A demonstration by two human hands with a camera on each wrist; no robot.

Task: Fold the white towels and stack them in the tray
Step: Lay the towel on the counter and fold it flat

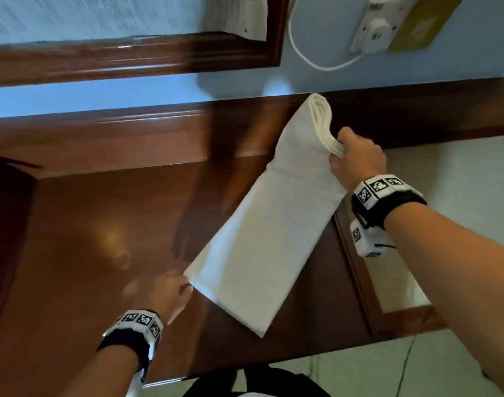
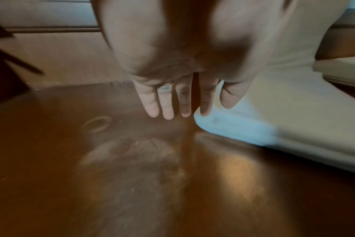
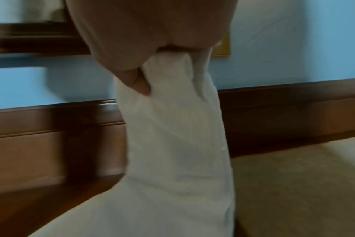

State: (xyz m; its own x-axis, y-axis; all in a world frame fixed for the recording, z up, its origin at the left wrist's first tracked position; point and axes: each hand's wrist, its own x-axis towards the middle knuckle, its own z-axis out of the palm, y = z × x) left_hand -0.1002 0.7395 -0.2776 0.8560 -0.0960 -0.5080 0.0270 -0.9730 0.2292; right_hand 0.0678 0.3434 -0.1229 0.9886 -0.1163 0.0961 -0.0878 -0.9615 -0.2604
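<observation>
**Towel across the table, tray at the right**

The folded towel (image 1: pixel 262 224) runs slantwise on the table (image 1: pixel 87 253), its far end lifted in the right hand (image 1: pixel 356 159); the left hand (image 1: pixel 170 293) lies at its near corner; the tray (image 1: pixel 356 267) sits just right of it, against the table's right edge; a wall socket (image 1: pixel 373 27) is behind.

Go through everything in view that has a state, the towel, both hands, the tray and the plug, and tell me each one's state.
Towel: folded into a long strip, far end lifted, near end on the table.
Right hand: grips the towel's lifted end.
Left hand: fingers straight, at the towel's near corner.
Tray: holds a folded towel.
Plug: in the socket.
</observation>
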